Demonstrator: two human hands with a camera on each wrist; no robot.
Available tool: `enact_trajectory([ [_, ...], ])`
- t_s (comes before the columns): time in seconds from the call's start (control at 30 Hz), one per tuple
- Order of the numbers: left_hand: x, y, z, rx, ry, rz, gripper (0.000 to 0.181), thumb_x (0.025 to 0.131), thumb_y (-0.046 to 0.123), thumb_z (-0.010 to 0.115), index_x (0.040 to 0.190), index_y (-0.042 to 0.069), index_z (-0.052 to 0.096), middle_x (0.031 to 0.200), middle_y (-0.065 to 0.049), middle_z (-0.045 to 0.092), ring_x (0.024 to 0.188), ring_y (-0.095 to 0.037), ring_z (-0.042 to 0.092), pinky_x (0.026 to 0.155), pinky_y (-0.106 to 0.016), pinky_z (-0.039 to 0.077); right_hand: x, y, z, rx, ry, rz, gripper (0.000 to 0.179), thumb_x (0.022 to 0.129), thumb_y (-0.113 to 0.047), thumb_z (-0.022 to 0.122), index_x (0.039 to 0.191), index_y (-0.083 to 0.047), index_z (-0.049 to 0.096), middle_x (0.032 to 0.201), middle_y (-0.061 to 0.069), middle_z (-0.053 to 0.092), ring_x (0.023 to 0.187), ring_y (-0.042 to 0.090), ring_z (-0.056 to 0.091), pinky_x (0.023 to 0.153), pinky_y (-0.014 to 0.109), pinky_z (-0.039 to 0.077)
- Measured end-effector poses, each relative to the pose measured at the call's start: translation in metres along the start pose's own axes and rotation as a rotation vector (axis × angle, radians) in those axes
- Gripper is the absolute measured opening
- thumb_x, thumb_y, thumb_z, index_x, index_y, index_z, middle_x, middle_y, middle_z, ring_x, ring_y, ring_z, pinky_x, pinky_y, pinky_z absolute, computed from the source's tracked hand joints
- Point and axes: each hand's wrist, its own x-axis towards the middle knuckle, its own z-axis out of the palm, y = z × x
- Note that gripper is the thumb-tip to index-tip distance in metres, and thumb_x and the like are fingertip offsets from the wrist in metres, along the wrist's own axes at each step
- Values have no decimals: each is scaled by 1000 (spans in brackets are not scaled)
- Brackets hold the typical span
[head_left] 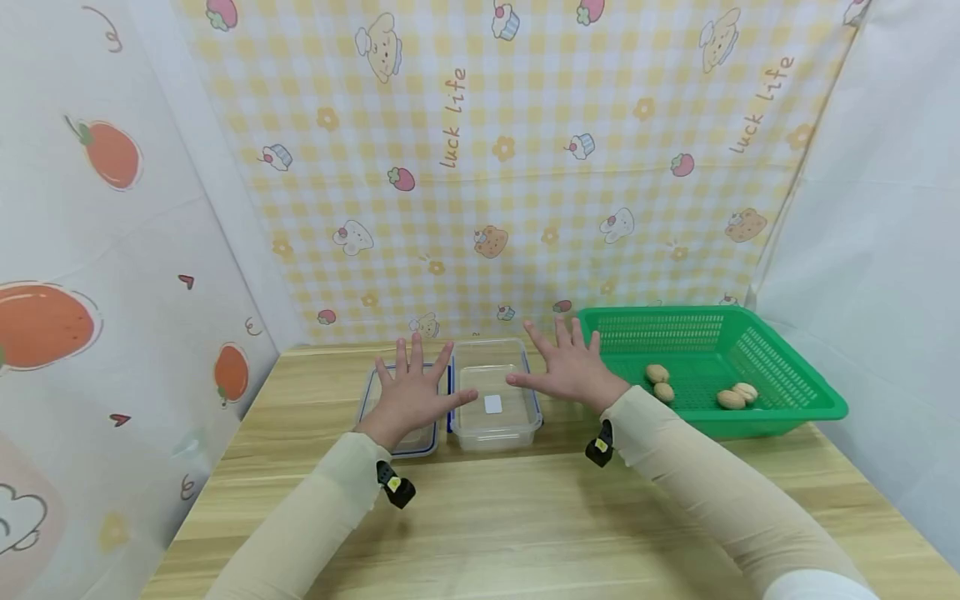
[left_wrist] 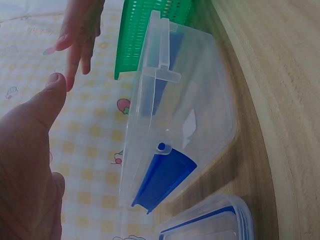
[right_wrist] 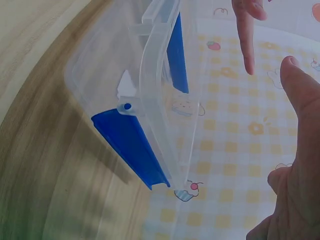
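My left hand (head_left: 411,402) hovers palm down with its fingers spread, over the clear lid (head_left: 426,442) that lies on the table. To its right, my right hand (head_left: 573,371) is also spread in the air, between the container and the green basket, holding nothing. A clear plastic food container (head_left: 495,435) stands without its lid between the two hands. Blue clips (left_wrist: 167,175) hang from its sides, and a white label (head_left: 492,404) shows on it. Several walnuts (head_left: 731,400) lie in the green basket (head_left: 813,408). Neither hand touches anything.
A wooden table (head_left: 495,525) carries everything. Behind it hangs a yellow checked cloth (head_left: 480,192), and white sheets (head_left: 877,208) flank both sides. The basket takes up the table's back right part, its rim raised above the tabletop.
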Motion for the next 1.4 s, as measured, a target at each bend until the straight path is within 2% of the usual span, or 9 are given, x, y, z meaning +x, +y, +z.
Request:
enact_trajectory([
  [0.17,1,-3,4,4,6,10,107,82,91,38,164,31,7,164,-25,-19,147,-47,-24,104,-74,-24,3,1,2,-1,15,-11,104,84,-87,44,164,-33,7,165,28,-2,149,53,-8,109,80,-5],
  [0.23,-1,-2,8,4,6,19,108,82,90,40,164,29,7,164,-25,-18,148,-47,-22,106,-74,-22,5,3,-3,25,24,-31,105,83,-88,43,164,-31,6,166,27,-2,150,51,-6,110,79,0],
  [0.3,-4,-2,11,8,0,29,109,82,90,41,164,27,5,165,-25,-16,149,-46,-20,108,-75,-18,8,8,-13,111,41,-51,107,83,-87,44,164,-30,5,167,24,2,152,49,3,113,76,8],
  [0.37,-7,-2,18,5,0,41,110,83,88,44,164,26,3,166,-24,-13,150,-44,-18,111,-73,-15,13,16,-27,254,63,-71,108,84,-84,50,165,-29,5,168,20,8,152,45,14,114,72,18],
  [0.5,-9,-2,35,-10,-15,70,114,82,88,46,164,23,1,167,-21,-8,152,-41,-14,114,-70,-12,26,43,-52,495,144,-89,106,86,-72,63,164,-25,10,167,13,19,150,38,25,115,64,28],
  [0.7,-9,-2,56,-12,-33,87,117,80,91,43,164,23,-2,168,-16,-9,154,-36,-13,117,-66,-12,32,96,-65,592,217,-50,99,89,-58,71,163,-20,18,165,15,25,150,38,26,117,58,27],
  [1.0,-7,-4,58,-1,-23,112,121,80,90,44,163,16,-6,170,-8,-3,155,-32,-7,119,-65,-4,24,169,-49,704,169,51,97,93,-40,74,164,-15,12,165,20,22,149,43,25,115,62,29],
  [1.23,-7,-5,60,-39,-4,156,120,82,87,46,163,10,1,170,-8,0,156,-36,-1,119,-65,-4,18,214,-34,693,83,99,97,93,-42,74,163,-10,15,162,26,26,146,48,27,110,65,34],
  [1.4,-9,-4,59,-37,-8,156,119,83,85,47,163,9,5,170,-9,3,155,-35,0,119,-65,-2,11,232,-25,674,-4,94,91,95,-39,72,160,-2,21,157,31,31,142,50,32,108,65,36],
])
